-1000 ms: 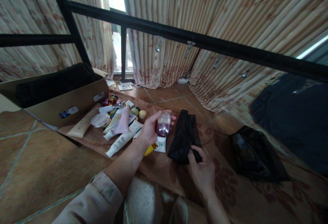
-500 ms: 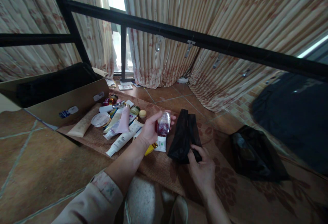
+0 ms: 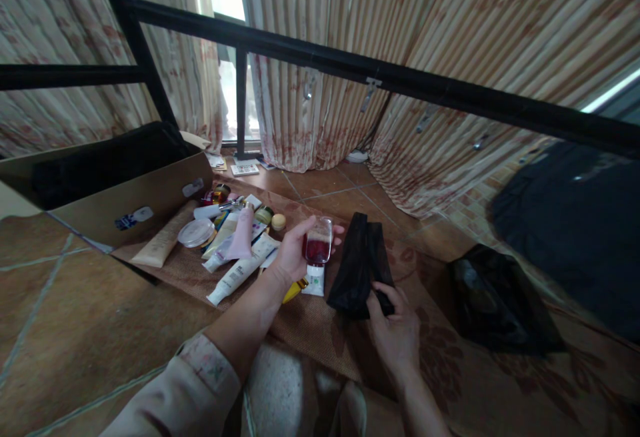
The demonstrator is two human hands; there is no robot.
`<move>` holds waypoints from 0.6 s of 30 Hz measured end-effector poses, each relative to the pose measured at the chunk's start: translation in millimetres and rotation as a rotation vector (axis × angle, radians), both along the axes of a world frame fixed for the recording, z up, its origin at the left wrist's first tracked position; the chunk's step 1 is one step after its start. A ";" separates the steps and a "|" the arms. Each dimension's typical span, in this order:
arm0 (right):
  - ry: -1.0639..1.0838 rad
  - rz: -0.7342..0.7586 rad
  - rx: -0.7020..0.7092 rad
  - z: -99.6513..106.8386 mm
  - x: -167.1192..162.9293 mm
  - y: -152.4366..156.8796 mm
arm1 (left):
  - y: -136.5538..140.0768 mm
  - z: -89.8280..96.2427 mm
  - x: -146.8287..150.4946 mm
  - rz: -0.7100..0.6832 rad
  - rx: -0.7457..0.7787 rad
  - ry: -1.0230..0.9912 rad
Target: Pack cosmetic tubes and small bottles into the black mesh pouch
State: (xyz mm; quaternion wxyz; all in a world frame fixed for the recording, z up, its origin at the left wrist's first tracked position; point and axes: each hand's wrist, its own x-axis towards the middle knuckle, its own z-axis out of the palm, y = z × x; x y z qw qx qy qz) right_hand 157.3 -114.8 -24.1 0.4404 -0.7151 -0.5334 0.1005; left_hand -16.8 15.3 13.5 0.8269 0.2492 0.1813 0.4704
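In my left hand (image 3: 294, 250) is a small clear bottle (image 3: 318, 241) of dark red liquid, tilted, with the fingers closed round it. Just below the bottle lies a small white tube (image 3: 314, 280) with a green mark. A yellow item (image 3: 294, 290) is partly hidden by my left wrist. My right hand (image 3: 395, 320) pinches the near edge of a black see-through pouch (image 3: 356, 264). To the left lie a pink tube (image 3: 243, 234), a white tube (image 3: 241, 270), a round clear-lidded compact (image 3: 197, 232), a beige tube (image 3: 165, 240) and several small jars.
A cardboard box (image 3: 130, 200) with a black item inside stands at the left. Another black bag (image 3: 500, 300) lies at the right on the brown patterned mat (image 3: 435, 357). A black metal rail (image 3: 320, 57) crosses in front of the curtains (image 3: 290, 110).
The bottle has turned a little in my left hand, and its red liquid now sits lower with a clearer top part. My right hand stays on the pouch.
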 end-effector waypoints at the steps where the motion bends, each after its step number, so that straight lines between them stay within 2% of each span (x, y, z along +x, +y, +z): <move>1: 0.002 0.001 0.002 -0.1 0.2 0.1 | -0.1 0.1 0.0 -0.005 0.003 0.005; 18: 0.031 0.000 -0.016 -0.8 0.3 0.0 | 0.1 -1.2 1.0 -0.015 0.015 0.016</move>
